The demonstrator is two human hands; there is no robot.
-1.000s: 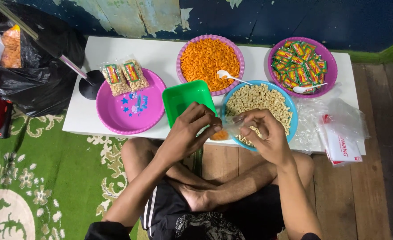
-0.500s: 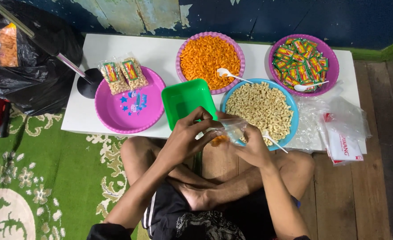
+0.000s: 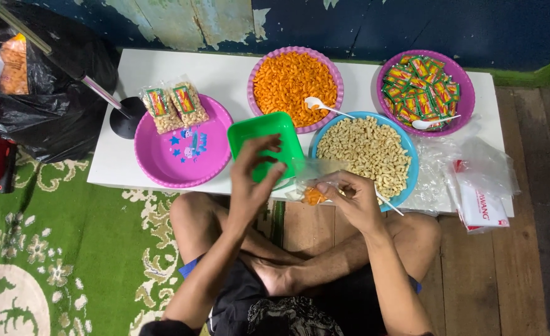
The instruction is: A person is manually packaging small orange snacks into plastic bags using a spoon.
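The right hand has its grip pinched shut on a small clear bag, holding it by the near edge over the counter's near rim. The bag holds a little heap of orange snacks at its bottom. The left hand hovers just left of the bag, fingers spread apart and curled, gripping nothing; whether they touch the bag's edge cannot be told.

Behind the left hand sits a green tray, partly hidden by it. Just right of the bag is a blue bowl of pale nuts, a white spoon handle sticking out at its near edge. Far of the tray is a pink bowl of orange snacks with a white spoon. At far right a purple bowl holds green sachets and another spoon. To the left, a pink plate carries two filled packets. Loose clear bags lie at the counter's right end. A black sack sits on the floor at far left, by a green carpet.
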